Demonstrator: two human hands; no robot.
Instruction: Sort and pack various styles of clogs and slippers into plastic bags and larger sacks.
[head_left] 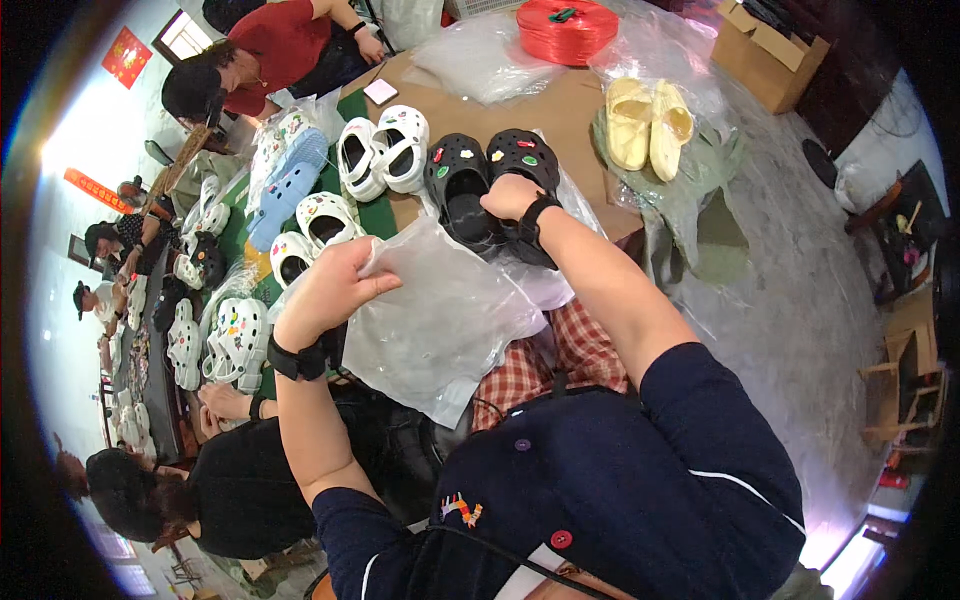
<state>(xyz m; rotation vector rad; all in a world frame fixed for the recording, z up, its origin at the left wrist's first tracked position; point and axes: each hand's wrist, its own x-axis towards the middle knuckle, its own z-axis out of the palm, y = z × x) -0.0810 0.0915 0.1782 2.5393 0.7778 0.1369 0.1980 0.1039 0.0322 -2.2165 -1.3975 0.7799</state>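
My left hand (335, 285) pinches the top edge of a clear plastic bag (430, 310), which hangs down over my lap. A pair of black clogs with colourful charms lies just ahead of me, toes pointing away. On the right black clog (522, 148) my right hand (512, 198) is closed at the opening, its fingers partly hidden. The left black clog (458, 180) sits right beside it, close to my fingertips. Left of the pair stand white clogs with black insides (403, 140). Nearer my left hand are white clogs with charms (327, 218).
Blue clogs (290, 190) and more white clogs (238, 335) lie along the table's left. A red string roll (567, 32) and yellow slippers (650, 125) rest farther off. A cardboard box (768, 55) stands back right. Co-workers sit at left, one hand (225, 400) near mine.
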